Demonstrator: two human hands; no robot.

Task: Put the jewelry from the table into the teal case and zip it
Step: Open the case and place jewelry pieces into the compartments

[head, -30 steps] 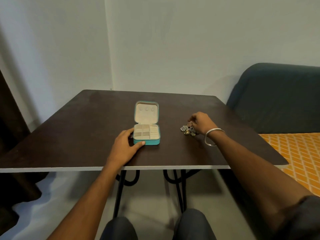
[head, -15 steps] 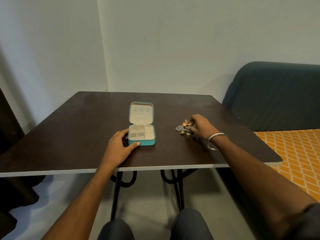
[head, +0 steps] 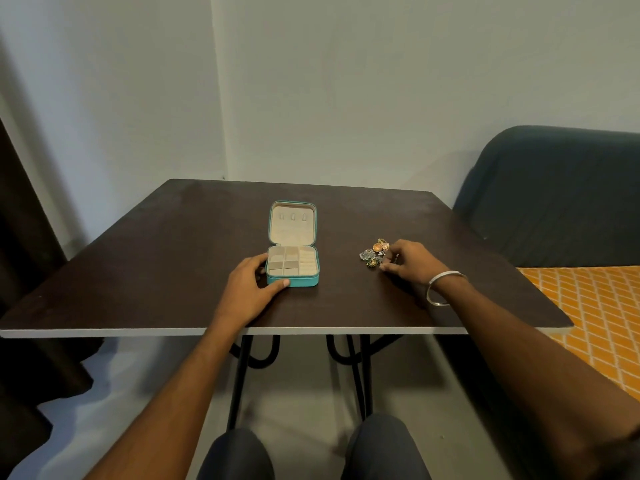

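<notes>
Left hand (head: 250, 289) has its grip on the near-left corner of the teal case (head: 293, 268): thumb laid along the front wall, fingers curled round the left side, pinning it to the dark tabletop (head: 138, 271). Right hand (head: 407, 263) sits off to the right of that grip, well apart from the case, fingers bent down to the surface right at the jewelry (head: 374, 253). Whether those fingertips actually pinch a piece, I cannot tell; they touch the edge of the cluster. A silver bangle (head: 443, 287) hangs on that wrist, just back from the fingers.

Jewelry is a small heap of pieces, silvery, gold and one orange disc, lying on the tabletop immediately left of the right fingertips.

Beyond the left grip, the case tray shows beige compartments. Past that, its lid (head: 293, 223) lies flung back flat, lining up.

Farther right, a dark sofa (head: 554, 195) and an orange patterned cover (head: 595, 313).
</notes>
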